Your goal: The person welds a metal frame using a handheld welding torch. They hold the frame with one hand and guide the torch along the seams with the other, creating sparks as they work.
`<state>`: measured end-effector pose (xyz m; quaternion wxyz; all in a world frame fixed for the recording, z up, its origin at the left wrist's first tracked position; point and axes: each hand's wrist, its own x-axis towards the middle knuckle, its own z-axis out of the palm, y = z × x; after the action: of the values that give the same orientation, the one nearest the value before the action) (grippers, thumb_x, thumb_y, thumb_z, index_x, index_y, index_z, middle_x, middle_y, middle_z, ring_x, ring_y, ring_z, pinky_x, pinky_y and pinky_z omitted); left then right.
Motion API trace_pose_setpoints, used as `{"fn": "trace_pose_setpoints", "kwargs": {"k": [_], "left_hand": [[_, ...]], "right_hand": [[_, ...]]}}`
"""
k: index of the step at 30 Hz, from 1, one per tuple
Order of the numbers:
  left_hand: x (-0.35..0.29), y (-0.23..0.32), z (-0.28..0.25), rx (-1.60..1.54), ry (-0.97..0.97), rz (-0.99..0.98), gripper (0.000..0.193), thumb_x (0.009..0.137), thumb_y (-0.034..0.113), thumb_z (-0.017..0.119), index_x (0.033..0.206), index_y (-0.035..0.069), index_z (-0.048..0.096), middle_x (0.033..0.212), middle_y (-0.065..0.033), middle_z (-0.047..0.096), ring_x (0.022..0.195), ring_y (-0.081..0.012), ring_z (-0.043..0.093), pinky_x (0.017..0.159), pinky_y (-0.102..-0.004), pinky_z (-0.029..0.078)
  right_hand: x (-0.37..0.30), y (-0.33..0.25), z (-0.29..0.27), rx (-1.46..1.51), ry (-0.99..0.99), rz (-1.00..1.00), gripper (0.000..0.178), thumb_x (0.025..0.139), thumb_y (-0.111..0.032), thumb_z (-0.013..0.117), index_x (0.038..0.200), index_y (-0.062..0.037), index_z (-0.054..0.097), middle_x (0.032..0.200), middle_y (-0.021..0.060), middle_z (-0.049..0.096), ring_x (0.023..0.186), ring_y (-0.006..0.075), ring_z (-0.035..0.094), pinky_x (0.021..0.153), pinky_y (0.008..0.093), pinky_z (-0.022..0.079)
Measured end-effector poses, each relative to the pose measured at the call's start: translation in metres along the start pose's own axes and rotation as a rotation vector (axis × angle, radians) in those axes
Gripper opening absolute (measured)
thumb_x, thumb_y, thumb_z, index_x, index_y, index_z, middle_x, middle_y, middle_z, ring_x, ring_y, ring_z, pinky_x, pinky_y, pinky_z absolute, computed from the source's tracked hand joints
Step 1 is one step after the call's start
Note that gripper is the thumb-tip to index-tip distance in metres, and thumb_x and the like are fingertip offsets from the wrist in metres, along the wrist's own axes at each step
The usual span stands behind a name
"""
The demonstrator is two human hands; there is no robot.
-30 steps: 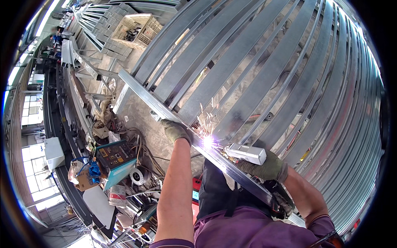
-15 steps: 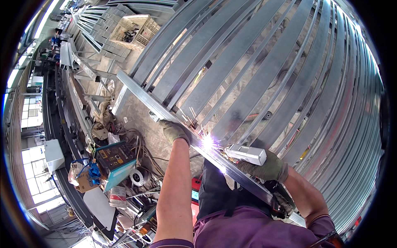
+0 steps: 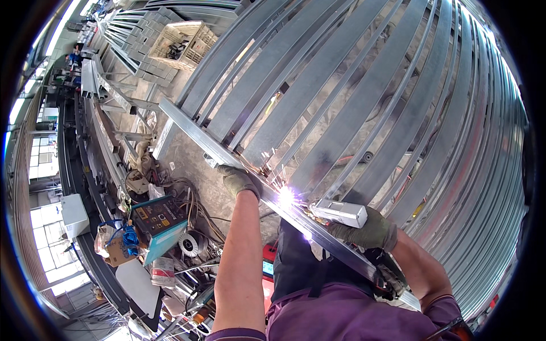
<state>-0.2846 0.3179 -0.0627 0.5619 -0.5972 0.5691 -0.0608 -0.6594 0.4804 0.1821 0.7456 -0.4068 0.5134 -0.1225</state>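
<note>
A long galvanised steel rail [image 3: 196,131] runs diagonally in front of me, across the ends of several flat steel slats [image 3: 307,94]. My left hand [image 3: 239,181], in a dark green work glove, is closed over the near edge of the rail, left of a bright weld spot. In a matching glove, my right hand [image 3: 368,230] grips a welding gun [image 3: 341,213] with a silver box-shaped body. The gun's tip points left into a white-violet glare [image 3: 286,198] on the rail, throwing sparks. The glare hides the joint, and the gun's body covers part of my right fingers.
At left stand a teal-sided machine [image 3: 162,224] with a control panel, a wire spool [image 3: 190,243] and tangled cables [image 3: 199,213]. A cream plastic crate [image 3: 183,45] sits far left by stacked steel tubes [image 3: 139,48]. Concrete floor [image 3: 187,162] shows below the rail.
The spray of sparks has changed shape, and the view has shifted very slightly. Both hands and the welding gun stay in nearly the same place.
</note>
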Motion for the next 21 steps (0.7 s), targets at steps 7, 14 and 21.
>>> {"fn": "trace_pose_setpoints", "kwargs": {"k": [7,14,21], "left_hand": [[-0.053,-0.02,-0.062,-0.094,-0.007,0.088,0.08,0.105,0.048,0.051,0.164,-0.003,0.03,0.17,-0.0274,0.028,0.155,-0.0458,0.033,0.113,-0.0467,0.046],[-0.037,-0.01,-0.036,0.023,0.109,0.022,0.07,0.106,0.05,0.039,0.159,0.005,0.046,0.164,-0.0187,0.045,0.152,-0.0428,0.04,0.123,-0.0686,0.022],[-0.05,-0.019,-0.054,-0.013,0.02,0.132,0.071,0.105,0.05,0.042,0.159,0.004,0.046,0.164,-0.0213,0.044,0.151,-0.0445,0.04,0.122,-0.0704,0.022]], "right_hand": [[0.003,0.038,0.0,-0.029,0.08,-0.138,0.047,0.098,-0.039,0.076,0.134,-0.0099,0.068,0.11,0.0084,0.078,0.101,0.0163,0.074,0.089,0.0332,0.06],[-0.003,0.019,0.0,0.029,0.057,-0.106,0.045,0.098,-0.032,0.078,0.135,-0.0074,0.067,0.113,0.0081,0.077,0.104,0.0163,0.073,0.092,0.0325,0.059],[-0.01,0.011,-0.003,-0.019,0.057,0.01,0.052,0.097,-0.04,0.077,0.138,-0.0093,0.066,0.114,0.0093,0.077,0.105,0.0185,0.073,0.093,0.0337,0.059]]}}
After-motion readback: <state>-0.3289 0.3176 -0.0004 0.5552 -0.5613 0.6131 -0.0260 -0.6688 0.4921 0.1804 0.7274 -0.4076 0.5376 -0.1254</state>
